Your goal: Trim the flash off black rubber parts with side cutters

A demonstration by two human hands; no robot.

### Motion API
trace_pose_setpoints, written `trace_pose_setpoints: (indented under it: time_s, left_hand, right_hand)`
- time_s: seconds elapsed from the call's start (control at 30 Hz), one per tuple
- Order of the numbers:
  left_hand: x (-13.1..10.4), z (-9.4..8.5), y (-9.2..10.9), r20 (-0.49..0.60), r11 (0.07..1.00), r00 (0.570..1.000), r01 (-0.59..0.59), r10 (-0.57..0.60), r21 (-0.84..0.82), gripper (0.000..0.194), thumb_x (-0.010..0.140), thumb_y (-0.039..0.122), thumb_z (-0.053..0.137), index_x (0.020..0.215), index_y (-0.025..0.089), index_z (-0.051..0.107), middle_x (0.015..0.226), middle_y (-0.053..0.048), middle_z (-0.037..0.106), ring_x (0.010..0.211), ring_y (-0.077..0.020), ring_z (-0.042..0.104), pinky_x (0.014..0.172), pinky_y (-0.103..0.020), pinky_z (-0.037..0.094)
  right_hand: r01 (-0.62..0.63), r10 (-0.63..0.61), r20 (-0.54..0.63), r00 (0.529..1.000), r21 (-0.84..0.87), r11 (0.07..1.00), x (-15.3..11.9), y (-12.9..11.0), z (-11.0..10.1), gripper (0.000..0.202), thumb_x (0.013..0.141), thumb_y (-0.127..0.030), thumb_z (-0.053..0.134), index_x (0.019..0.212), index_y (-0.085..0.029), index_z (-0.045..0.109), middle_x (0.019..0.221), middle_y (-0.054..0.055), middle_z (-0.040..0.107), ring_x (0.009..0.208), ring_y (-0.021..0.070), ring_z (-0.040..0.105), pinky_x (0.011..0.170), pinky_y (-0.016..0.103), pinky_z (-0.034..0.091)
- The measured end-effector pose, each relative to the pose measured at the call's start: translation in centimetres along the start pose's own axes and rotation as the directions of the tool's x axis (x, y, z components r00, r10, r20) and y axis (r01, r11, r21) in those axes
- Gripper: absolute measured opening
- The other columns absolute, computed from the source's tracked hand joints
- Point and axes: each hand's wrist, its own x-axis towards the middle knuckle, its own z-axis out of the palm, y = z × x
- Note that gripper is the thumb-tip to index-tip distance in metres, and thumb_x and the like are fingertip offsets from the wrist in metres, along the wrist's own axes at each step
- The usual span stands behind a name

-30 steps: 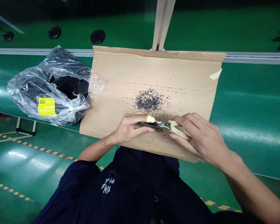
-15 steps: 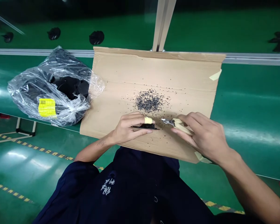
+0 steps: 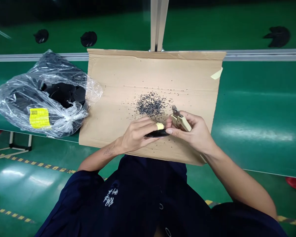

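My left hand (image 3: 138,133) is closed on a round black plastic part (image 3: 158,133), held tilted above the cardboard, with yellow tape around one fingertip. Cutting pliers (image 3: 179,120) with cream handles and metal jaws rest in my right hand (image 3: 197,131), the jaws pointing up and away from me. The thumb and a finger of that hand touch the right edge of the black part. Beyond both hands lies a scattered pile of tiny black bits (image 3: 151,104) on the cardboard sheet (image 3: 187,70).
At the left a clear plastic bag (image 3: 70,115) holds several black parts and bears a yellow label (image 3: 39,118). A metal post (image 3: 159,24) stands behind the cardboard. Several black parts (image 3: 88,39) lie on the green surface past the metal rail (image 3: 261,55).
My right hand has moved left to the black part, and the pliers have swung from pointing left to pointing upward. The black part is tilted, showing more of its face. The view has shifted right.
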Motion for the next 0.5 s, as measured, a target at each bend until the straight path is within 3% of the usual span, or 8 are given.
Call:
trace_pose_setpoints:
  time_s: [0.23, 0.37, 0.5]
  left_hand:
    - [-0.2, 0.0, 0.1, -0.015, 1.000, 1.000, 0.012, -0.012, 0.019, 0.017, 0.097, 0.029, 0.068, 0.110, 0.017, 0.069, 0.079, -0.003, 0.070, 0.071, -0.0141, 0.060, 0.069, -0.028, 0.050]
    - [-0.4, 0.2, -0.2, -0.066, 0.999, 0.998, 0.024, -0.021, 0.040, 0.015, 0.095, 0.026, 0.071, 0.108, 0.019, 0.071, 0.098, -0.006, 0.074, 0.085, -0.0151, 0.065, 0.077, -0.030, 0.053]
    - [-0.9, -0.1, -1.0, -0.175, 0.988, 0.973, 0.155, -0.150, 0.013, 0.021, 0.091, 0.034, 0.076, 0.106, 0.020, 0.074, 0.092, -0.004, 0.068, 0.083, -0.0136, 0.062, 0.071, -0.027, 0.052]
  right_hand:
    - [-0.011, 0.011, -0.031, 0.999, 0.008, 1.000, 0.5, -0.1, 0.1, 0.037, 0.076, -0.050, 0.085, 0.085, -0.019, 0.067, 0.083, 0.003, 0.070, 0.073, 0.0157, 0.063, 0.067, 0.030, 0.054]
    - [0.028, -0.040, -0.103, 0.994, -0.114, 0.993, 1.6, 1.9, -0.5, 0.024, 0.080, -0.036, 0.079, 0.088, -0.018, 0.066, 0.085, 0.002, 0.069, 0.076, 0.0157, 0.063, 0.070, 0.030, 0.053]
    - [0.046, -0.066, -0.092, 0.994, -0.199, 0.979, 2.7, 4.1, -1.3, 0.015, 0.080, -0.025, 0.070, 0.091, -0.017, 0.066, 0.087, 0.004, 0.070, 0.080, 0.0167, 0.064, 0.072, 0.031, 0.050]
